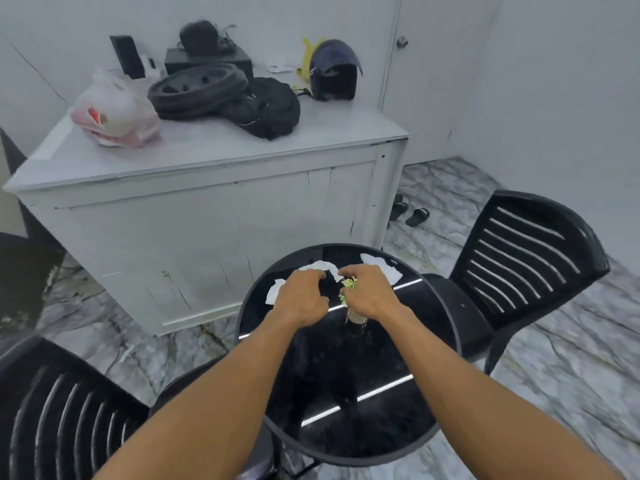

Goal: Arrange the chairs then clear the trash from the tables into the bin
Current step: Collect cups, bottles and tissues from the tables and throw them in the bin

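Note:
A round black glass table (398, 427) stands in front of me. White paper scraps lie on its far part: one (273, 291) under my left hand, one (379, 265) at the far right. My left hand (301, 299) reaches over the white paper, fingers curled down onto it. My right hand (367, 292) is closed on a crumpled green and white wrapper (348, 289); something pale and round (356, 317) shows just beneath the hand. A black slatted chair (519, 265) stands at the table's right, another (62, 417) at the near left.
A white cabinet (214, 202) stands behind the table, carrying a plastic bag (114, 116), black tyres (197, 88), a black backpack (266, 109) and a helmet (332, 71). Black sandals (410, 211) lie on the marble floor by a white door. No bin is in view.

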`<state>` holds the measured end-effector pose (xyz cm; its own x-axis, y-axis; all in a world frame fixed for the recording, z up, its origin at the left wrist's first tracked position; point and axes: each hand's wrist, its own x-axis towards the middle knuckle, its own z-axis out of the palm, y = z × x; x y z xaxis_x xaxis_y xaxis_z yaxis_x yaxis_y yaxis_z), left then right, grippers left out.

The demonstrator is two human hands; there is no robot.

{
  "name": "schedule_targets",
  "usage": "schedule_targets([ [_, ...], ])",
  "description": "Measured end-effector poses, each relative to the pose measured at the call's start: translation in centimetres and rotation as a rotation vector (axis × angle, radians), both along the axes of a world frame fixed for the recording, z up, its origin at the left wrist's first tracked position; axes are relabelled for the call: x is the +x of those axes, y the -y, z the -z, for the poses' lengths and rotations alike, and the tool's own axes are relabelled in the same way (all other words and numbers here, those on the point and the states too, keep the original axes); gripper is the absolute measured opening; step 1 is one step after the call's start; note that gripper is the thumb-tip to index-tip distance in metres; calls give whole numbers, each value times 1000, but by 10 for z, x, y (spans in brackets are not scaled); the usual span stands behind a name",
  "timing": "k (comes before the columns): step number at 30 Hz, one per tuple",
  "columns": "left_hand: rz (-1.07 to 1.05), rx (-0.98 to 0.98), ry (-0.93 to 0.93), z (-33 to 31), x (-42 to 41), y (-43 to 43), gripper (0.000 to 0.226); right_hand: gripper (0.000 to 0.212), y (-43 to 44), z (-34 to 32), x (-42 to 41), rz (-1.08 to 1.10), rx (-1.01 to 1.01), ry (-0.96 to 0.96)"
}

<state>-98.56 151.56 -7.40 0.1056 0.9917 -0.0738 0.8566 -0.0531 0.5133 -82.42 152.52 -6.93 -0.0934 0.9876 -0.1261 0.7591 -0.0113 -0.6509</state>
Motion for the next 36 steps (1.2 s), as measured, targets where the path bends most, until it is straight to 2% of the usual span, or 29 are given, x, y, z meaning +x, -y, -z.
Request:
schedule_targets([
  [5,-23,-40,-60,24,6,-42,48,45,-49,15,23,-8,-24,50],
  [10,-75,-85,-118,49,14,-81,33,44,-108,40,36,-89,-45,97],
  [16,-262,-238,-196,101,6,-129,42,47,-182,86,63,-112,-164,136],
  [19,-401,-370,-310,129,11,-137,54,57,-201,110,83,-130,-228,303],
  [21,-489,-460,-289,148,12,-136,59,57,-206,129,92,-136,-292,412],
  [23,-482,-469,-256,160,11,-137,43,51,-208,146,98,-121,-351,436],
  [25,-452,-367,-204,163,13,-140,21,40,-210,157,101,-115,-352,451],
  [26,-445,-311,-160,159,17,-144,18,38,-212,161,101,-123,-338,466],
  [28,-406,-219,-109,150,25,-158,24,36,-217,167,100,-141,-293,477],
  [29,-363,-194,-112,148,29,-168,36,36,-220,168,99,-134,-276,461],
  [31,-263,-229,-136,149,38,-192,67,37,-226,169,96,-119,-253,422],
  [33,-163,-307,-216,154,44,-214,86,40,-232,170,95,-109,-240,376],
  [34,-120,-351,-267,160,45,-222,88,43,-235,170,96,-105,-237,348],
  [36,-32,-414,-378,174,47,-228,77,47,-240,171,99,-77,-240,264],
])
